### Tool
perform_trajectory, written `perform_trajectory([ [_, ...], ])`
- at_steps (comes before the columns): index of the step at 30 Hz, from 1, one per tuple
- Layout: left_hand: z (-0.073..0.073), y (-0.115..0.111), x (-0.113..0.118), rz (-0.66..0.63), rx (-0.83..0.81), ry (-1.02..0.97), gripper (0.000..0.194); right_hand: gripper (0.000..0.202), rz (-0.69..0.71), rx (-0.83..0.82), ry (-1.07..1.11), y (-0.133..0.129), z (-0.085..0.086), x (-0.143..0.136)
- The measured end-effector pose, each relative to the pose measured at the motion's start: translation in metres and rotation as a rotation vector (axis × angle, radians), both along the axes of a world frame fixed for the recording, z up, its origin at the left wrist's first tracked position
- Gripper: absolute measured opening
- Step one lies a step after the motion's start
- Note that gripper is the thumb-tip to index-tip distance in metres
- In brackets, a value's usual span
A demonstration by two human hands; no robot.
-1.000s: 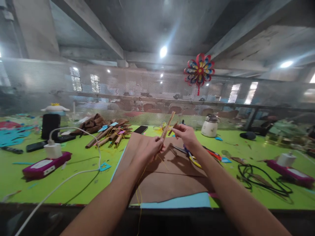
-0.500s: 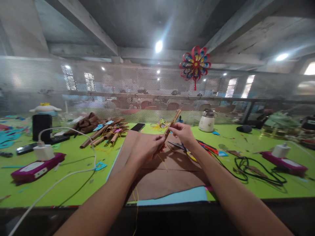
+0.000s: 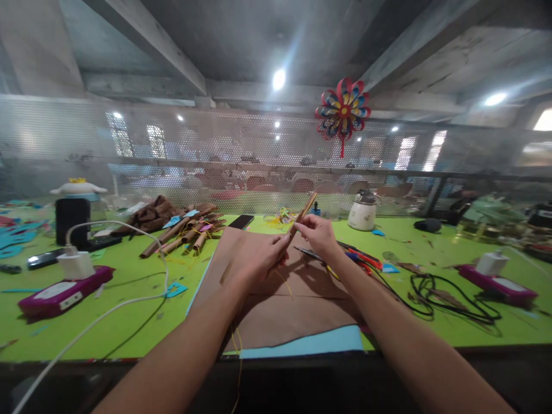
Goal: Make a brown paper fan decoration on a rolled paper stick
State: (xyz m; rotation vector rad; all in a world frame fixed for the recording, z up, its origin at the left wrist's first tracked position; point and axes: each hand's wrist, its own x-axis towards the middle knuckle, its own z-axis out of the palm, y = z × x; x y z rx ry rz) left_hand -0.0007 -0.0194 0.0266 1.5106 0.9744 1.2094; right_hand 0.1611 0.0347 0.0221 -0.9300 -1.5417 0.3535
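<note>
A slim brown paper roll [image 3: 306,206] slants up between my hands above a sheet of brown paper [image 3: 276,322]. My left hand [image 3: 263,253] is closed round its lower part. Higher up, my right hand [image 3: 318,234] pinches the roll between thumb and fingers. Thin yellow string [image 3: 237,339] hangs below my left hand and past the table's front edge; a short end also shows under the fingers. Scissors [image 3: 308,252] lie partly hidden under my right hand. Light blue paper [image 3: 310,344] shows beneath the brown sheet.
More brown rolls [image 3: 190,233] with yellow string lie at left, near a phone [image 3: 241,221]. Purple power strips [image 3: 64,290] stand on both sides, with a white cable [image 3: 167,259] and black cable [image 3: 457,302]. Red-handled tools [image 3: 364,259] and a white jug [image 3: 362,213] are at right.
Both hands stay on the roll in nearly the same place, with only a slight shift of the right hand's fingers. The view has moved a little.
</note>
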Motion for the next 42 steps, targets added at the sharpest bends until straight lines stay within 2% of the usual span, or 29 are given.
perform_trajectory([
  [3, -0.007, 0.009, -0.002, -0.096, -0.013, 0.07, 0.036, 0.025, -0.05, 0.048, -0.051, 0.0, -0.003, -0.003],
  [8, -0.014, 0.018, -0.005, -0.081, 0.029, 0.122, 0.041, 0.022, -0.101, 0.131, -0.107, -0.006, -0.004, -0.011],
  [14, -0.006, 0.008, -0.005, -0.048, 0.091, 0.16, 0.043, 0.018, -0.149, 0.145, -0.14, -0.013, -0.004, -0.019],
  [25, 0.003, -0.004, -0.003, -0.029, 0.083, 0.145, 0.034, 0.019, -0.233, 0.188, -0.163, -0.019, -0.006, -0.026],
  [29, 0.008, -0.009, -0.004, -0.052, 0.086, 0.212, 0.03, 0.02, -0.254, 0.208, -0.143, -0.017, -0.007, -0.026],
  [35, 0.003, -0.003, -0.003, -0.011, 0.1, 0.204, 0.033, 0.019, -0.247, 0.231, -0.14, -0.018, -0.008, -0.028],
  [42, 0.003, -0.005, -0.005, -0.067, 0.123, 0.153, 0.03, 0.018, -0.279, 0.248, -0.145, -0.019, -0.01, -0.03],
])
